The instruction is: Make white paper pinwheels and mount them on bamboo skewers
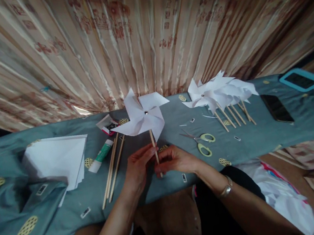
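The forearms (114, 224) reach in from the bottom edge. At centre, the left hand (139, 165) pinches a white pinwheel (141, 120) by its stick (152, 137), below the sails; the right hand (178, 159) has its fingers curled at the lower end. Scissors (196, 138) lie right of centre, glue (101, 156) left, paper (53, 157) at far left.

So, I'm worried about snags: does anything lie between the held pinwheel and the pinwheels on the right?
Yes: the scissors and small white scraps lie on the cloth between the held pinwheel and the piled pinwheels. Nothing visible stands upright there.
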The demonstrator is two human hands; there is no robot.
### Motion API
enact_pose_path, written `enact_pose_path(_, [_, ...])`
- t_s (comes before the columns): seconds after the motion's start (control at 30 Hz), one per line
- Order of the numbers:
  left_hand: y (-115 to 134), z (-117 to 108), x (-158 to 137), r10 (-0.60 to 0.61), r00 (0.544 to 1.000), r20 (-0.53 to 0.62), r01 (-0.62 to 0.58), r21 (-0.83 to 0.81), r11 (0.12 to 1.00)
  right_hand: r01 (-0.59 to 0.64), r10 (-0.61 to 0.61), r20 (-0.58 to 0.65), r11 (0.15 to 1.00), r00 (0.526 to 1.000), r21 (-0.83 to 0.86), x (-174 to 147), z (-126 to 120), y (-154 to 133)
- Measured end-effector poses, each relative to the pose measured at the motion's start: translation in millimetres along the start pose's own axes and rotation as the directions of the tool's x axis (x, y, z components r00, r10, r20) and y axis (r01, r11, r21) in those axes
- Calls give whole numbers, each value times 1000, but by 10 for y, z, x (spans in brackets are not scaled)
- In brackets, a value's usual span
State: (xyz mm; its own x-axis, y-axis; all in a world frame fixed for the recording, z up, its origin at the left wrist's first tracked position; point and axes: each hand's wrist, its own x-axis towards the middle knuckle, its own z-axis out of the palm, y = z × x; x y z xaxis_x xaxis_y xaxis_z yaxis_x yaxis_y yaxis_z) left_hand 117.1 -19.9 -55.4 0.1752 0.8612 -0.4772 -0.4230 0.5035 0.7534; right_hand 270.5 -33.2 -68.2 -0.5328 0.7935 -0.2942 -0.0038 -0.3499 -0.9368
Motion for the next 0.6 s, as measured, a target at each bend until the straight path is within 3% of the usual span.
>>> enact_pose_path(0.23, [-37, -21, -1, 13, 1000, -4, -13, 56, 998, -15, 14, -13, 995, 1000, -95, -66, -53, -97])
enact_pose_path(0.33, [-29, -22, 0, 0, 1000, 3, 0, 39, 999, 0, -13, -121, 994, 993, -114, -121, -199, -142])
enact_pose_path(0.4, [-31, -18, -1, -15, 1000, 3, 15, 42, 999, 62, -90, -317, 993, 944, -99, -121, -320, -150])
enact_pose_path(0.5, [-53, -8, 1, -37, 999, 14, 36, 48, 998, 216, -194, -547, 976, 814, -25, -58, -452, -133])
enact_pose_path(0.6, [-84, 1, 5, -47, 998, 42, 45, 50, 998, 295, -205, -553, 952, 808, 78, 21, -482, -115])
